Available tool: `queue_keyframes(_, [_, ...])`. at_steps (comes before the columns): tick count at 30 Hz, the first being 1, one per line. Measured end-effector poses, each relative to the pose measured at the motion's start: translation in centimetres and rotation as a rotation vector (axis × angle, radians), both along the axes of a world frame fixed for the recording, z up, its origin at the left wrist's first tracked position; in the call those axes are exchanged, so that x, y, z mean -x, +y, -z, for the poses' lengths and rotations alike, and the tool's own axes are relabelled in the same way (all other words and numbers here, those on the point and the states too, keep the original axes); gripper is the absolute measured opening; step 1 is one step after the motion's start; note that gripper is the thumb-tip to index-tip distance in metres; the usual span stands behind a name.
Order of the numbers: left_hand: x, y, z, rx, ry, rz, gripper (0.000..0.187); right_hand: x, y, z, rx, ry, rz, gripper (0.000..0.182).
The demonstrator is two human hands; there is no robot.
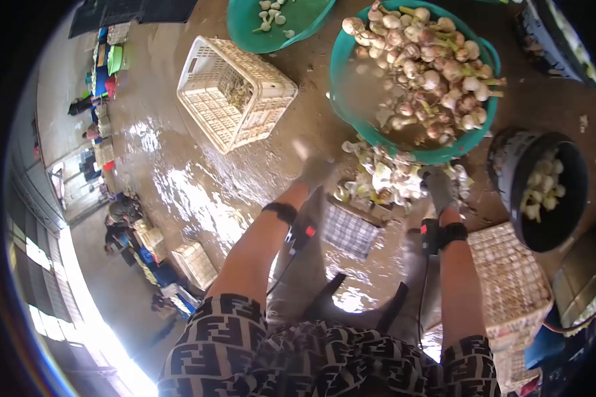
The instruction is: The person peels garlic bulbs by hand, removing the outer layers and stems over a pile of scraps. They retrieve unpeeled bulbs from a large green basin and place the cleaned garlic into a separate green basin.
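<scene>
My left hand [316, 173], in a grey glove, is over the wet floor beside a pale blurred shape [302, 148] that I cannot make out. Its fingers are smeared. Gloved in grey as well, my right hand [438, 188] is low over a heap of pale garlic skins and trimmings [384, 173]; its fingers are too dark to read. Just beyond the heap stands a wide green tub [346, 109] of murky water, piled with garlic bulbs [430, 79], some with stems. A checked cloth-covered seat or pad [351, 228] lies between my legs.
An off-white plastic crate [265, 119] lies at the left, near a second green basin [298, 41] with a few bulbs. To the right are a black bucket [576, 205] of peeled garlic and stacked crates [510, 278]. Several people and crates line the far left.
</scene>
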State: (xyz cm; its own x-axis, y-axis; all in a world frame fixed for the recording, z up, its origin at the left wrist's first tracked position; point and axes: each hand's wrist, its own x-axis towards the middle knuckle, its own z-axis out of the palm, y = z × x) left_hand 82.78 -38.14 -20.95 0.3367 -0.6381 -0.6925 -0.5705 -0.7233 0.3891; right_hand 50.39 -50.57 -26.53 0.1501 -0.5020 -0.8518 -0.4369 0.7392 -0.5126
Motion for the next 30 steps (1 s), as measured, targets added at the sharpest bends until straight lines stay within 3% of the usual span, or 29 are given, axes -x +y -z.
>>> queue_keyframes(1, [-1.8,-1.0,3.0,-0.032,-0.017,0.018,0.022,-1.2,-0.1,3.2,0.049,0.080,-0.080,0.018])
queue_keyframes(2, [-3.6,-1.8,6.1,-0.065,-0.034,0.037,0.023,-2.3,0.1,6.5,0.024,-0.047,0.116,0.026])
queue_keyframes(3, [-5.7,-4.6,8.3,-0.047,-0.103,0.107,0.024,-4.1,-0.5,8.7,0.120,-0.043,0.123,0.034])
queue_keyframes(6, [-10.4,-9.7,17.8,0.033,-0.255,0.084,0.040,-8.3,-1.7,15.4,-0.070,-0.157,0.519,0.032])
queue_keyframes(8, [-13.7,-10.5,25.0,0.207,-0.094,0.032,0.046,-10.2,-3.3,15.8,0.108,0.087,0.053,0.025])
queue_keyframes(9, [-15.2,-10.4,28.9,0.272,0.066,-0.017,0.048,-9.6,-2.8,20.3,0.615,0.064,-0.346,0.022])
queue_keyframes(10, [-16.6,-10.3,32.7,0.328,0.236,-0.072,0.050,-8.8,-2.0,25.0,1.219,0.204,-0.625,0.021])
queue_keyframes(13, [-19.0,-8.9,43.0,0.581,0.533,-0.444,0.050,-12.4,-4.2,23.7,0.958,0.280,-0.830,0.017])
queue_keyframes(15, [-19.9,-9.7,43.6,0.475,0.153,-0.284,0.048,-12.6,-4.0,25.3,0.889,0.298,-0.743,0.015])
queue_keyframes(17, [-18.0,-11.4,35.2,0.220,-0.394,0.252,0.046,-12.9,-4.4,22.6,1.067,0.213,-0.770,0.023])
queue_keyframes(19, [-19.6,-14.7,28.0,0.231,-0.431,0.521,0.045,-13.8,-5.3,18.2,1.022,0.093,-0.675,0.033])
queue_keyframes(20, [-20.0,-15.3,24.4,0.224,-0.449,0.660,0.045,-14.2,-5.0,16.6,0.809,0.026,-0.535,0.038])
queue_keyframes(21, [-20.3,-15.3,20.5,0.247,-0.432,0.464,0.046,-13.8,-3.8,15.1,0.573,-0.045,-0.403,0.043])
queue_keyframes(22, [-21.8,-16.5,16.1,0.280,-0.430,0.266,0.046,-13.9,-3.6,14.2,0.546,-0.111,-0.301,0.041])
queue_keyframes(23, [-22.6,-17.5,12.2,0.429,-0.546,0.241,0.047,-13.9,-3.7,14.4,0.524,-0.190,-0.192,0.039])
queue_keyframes(25, [-23.6,-19.1,7.0,0.649,-0.759,0.125,0.050,-12.2,-2.4,15.7,0.707,-0.124,-0.194,0.035])
queue_keyframes(26, [-23.8,-20.2,4.4,0.735,-0.864,0.021,0.051,-11.2,-2.4,16.6,0.927,0.025,-0.311,0.033])
queue_keyframes(27, [-21.3,-19.4,0.1,0.798,-0.841,0.090,0.052,-10.4,-1.7,16.9,1.124,0.182,-0.437,0.032])
queue_keyframes(30, [-13.5,-14.7,-4.2,0.792,-0.585,0.385,0.058,-12.0,3.1,7.8,0.947,-0.002,-0.322,0.026])
